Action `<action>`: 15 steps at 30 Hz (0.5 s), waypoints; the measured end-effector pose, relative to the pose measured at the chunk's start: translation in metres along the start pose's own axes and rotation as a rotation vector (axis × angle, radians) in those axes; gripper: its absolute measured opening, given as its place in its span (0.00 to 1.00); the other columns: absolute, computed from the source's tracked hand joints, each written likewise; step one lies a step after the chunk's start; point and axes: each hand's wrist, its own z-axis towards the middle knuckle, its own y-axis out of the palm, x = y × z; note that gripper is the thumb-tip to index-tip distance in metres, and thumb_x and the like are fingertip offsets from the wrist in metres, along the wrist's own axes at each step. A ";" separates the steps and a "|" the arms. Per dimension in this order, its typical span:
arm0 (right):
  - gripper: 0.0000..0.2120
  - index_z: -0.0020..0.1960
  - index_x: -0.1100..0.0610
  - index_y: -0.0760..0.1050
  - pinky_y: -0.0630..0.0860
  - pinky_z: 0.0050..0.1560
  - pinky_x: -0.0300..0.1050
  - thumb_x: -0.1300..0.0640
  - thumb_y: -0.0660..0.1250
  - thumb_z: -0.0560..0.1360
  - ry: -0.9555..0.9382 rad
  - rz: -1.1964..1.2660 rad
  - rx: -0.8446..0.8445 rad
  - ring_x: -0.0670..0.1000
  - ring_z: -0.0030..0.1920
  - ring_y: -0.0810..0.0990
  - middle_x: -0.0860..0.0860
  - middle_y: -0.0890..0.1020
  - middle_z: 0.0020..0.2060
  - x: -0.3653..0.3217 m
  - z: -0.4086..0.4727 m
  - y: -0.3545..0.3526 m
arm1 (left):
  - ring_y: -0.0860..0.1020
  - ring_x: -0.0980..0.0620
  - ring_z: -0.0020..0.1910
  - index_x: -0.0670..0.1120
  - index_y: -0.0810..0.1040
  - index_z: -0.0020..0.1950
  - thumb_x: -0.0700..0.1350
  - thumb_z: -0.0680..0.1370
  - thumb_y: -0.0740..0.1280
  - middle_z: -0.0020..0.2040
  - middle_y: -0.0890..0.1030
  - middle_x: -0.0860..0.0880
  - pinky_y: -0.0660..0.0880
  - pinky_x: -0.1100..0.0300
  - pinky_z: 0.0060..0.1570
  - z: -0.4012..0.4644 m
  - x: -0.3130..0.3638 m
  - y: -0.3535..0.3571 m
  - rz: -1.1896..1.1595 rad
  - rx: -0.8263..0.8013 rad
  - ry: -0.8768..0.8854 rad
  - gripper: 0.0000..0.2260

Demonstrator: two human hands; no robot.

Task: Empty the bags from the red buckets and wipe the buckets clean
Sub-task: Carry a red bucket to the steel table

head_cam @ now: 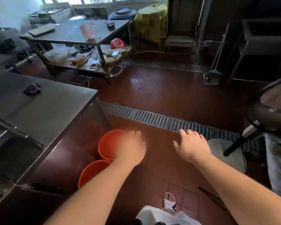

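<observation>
At the left of the frame a flat grey metal table (39, 108) fills the side, with a small purple rag (31, 89) lying on top. Just right of its edge, low in the frame, two round red buckets (107, 143) stand on the floor side by side, one nearer (91, 172) and one farther. Their plastic walls look smooth.

The left arm comes up from the bottom middle and crosses the near bucket. The left hand (131, 148) is at the right rim of the far bucket, palm down. It is blurry, so whether its fingers hold the rim cannot be told.

Right of it, the right hand (191, 146) is held out flat over the floor (161, 95), fingers spread wide and straight, holding nothing. Its fingertips reach toward a long bumpy dark drain grate (152, 118) that runs across the shiny red-brown tiles.

At the bottom middle a foot in a white sandal (169, 202) stands on the tiles.
</observation>
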 end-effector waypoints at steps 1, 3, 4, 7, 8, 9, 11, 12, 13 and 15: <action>0.28 0.69 0.48 0.67 0.67 0.69 0.58 0.34 0.52 0.75 -0.010 -0.003 0.003 0.57 0.67 0.72 0.52 0.76 0.65 0.004 0.019 -0.006 | 0.67 0.47 0.78 0.54 0.63 0.81 0.60 0.84 0.55 0.79 0.69 0.51 0.65 0.47 0.75 0.016 0.002 -0.004 0.009 0.007 0.000 0.26; 0.27 0.68 0.49 0.67 0.67 0.69 0.59 0.35 0.52 0.75 -0.025 -0.009 0.006 0.57 0.66 0.72 0.52 0.76 0.64 0.014 0.074 -0.021 | 0.67 0.48 0.77 0.53 0.63 0.81 0.60 0.84 0.56 0.78 0.69 0.51 0.66 0.47 0.73 0.064 0.010 -0.014 0.024 0.014 -0.016 0.26; 0.27 0.67 0.49 0.68 0.67 0.69 0.59 0.35 0.52 0.75 -0.021 -0.003 -0.002 0.57 0.66 0.72 0.52 0.76 0.64 0.018 0.100 -0.029 | 0.67 0.48 0.76 0.53 0.63 0.80 0.60 0.84 0.56 0.78 0.69 0.51 0.66 0.47 0.73 0.087 0.012 -0.018 0.013 0.010 -0.033 0.26; 0.28 0.70 0.49 0.67 0.66 0.69 0.58 0.35 0.53 0.76 -0.026 -0.004 -0.028 0.57 0.67 0.71 0.52 0.75 0.65 0.025 0.162 -0.046 | 0.68 0.48 0.76 0.53 0.64 0.80 0.59 0.84 0.56 0.77 0.70 0.51 0.66 0.47 0.72 0.147 0.015 -0.026 0.008 -0.008 -0.078 0.25; 0.29 0.71 0.49 0.66 0.65 0.69 0.58 0.35 0.53 0.76 -0.033 -0.003 -0.026 0.57 0.67 0.71 0.52 0.75 0.66 0.026 0.181 -0.049 | 0.68 0.48 0.75 0.53 0.64 0.80 0.59 0.84 0.55 0.77 0.70 0.51 0.66 0.47 0.72 0.166 0.015 -0.028 0.011 -0.009 -0.086 0.25; 0.29 0.71 0.48 0.66 0.65 0.70 0.59 0.35 0.54 0.76 -0.039 0.001 -0.027 0.57 0.67 0.71 0.51 0.74 0.66 0.026 0.201 -0.052 | 0.68 0.47 0.75 0.53 0.64 0.80 0.59 0.84 0.55 0.77 0.70 0.51 0.66 0.47 0.72 0.187 0.014 -0.030 0.008 -0.011 -0.095 0.25; 0.28 0.72 0.48 0.65 0.64 0.71 0.59 0.36 0.54 0.75 -0.046 0.006 -0.040 0.57 0.68 0.71 0.51 0.74 0.66 0.025 0.240 -0.059 | 0.69 0.47 0.74 0.53 0.65 0.79 0.60 0.84 0.55 0.76 0.71 0.50 0.67 0.47 0.71 0.230 0.013 -0.035 0.002 -0.012 -0.103 0.25; 0.28 0.72 0.47 0.65 0.64 0.71 0.59 0.36 0.54 0.75 -0.044 0.006 -0.046 0.57 0.68 0.70 0.51 0.74 0.66 0.024 0.263 -0.062 | 0.69 0.47 0.74 0.53 0.65 0.79 0.60 0.84 0.55 0.75 0.72 0.50 0.67 0.47 0.70 0.254 0.012 -0.036 -0.001 -0.007 -0.100 0.25; 0.28 0.72 0.47 0.64 0.64 0.72 0.59 0.36 0.54 0.75 -0.041 0.003 -0.047 0.57 0.69 0.70 0.51 0.74 0.67 0.024 0.286 -0.065 | 0.69 0.48 0.74 0.53 0.65 0.78 0.60 0.83 0.56 0.75 0.72 0.50 0.67 0.47 0.70 0.279 0.011 -0.038 -0.007 0.002 -0.092 0.24; 0.29 0.73 0.47 0.63 0.63 0.72 0.59 0.36 0.53 0.76 -0.033 -0.009 -0.040 0.56 0.69 0.69 0.51 0.73 0.67 0.023 0.333 -0.071 | 0.69 0.48 0.74 0.53 0.65 0.78 0.60 0.83 0.56 0.75 0.72 0.51 0.66 0.48 0.71 0.331 0.010 -0.042 -0.024 0.019 -0.074 0.25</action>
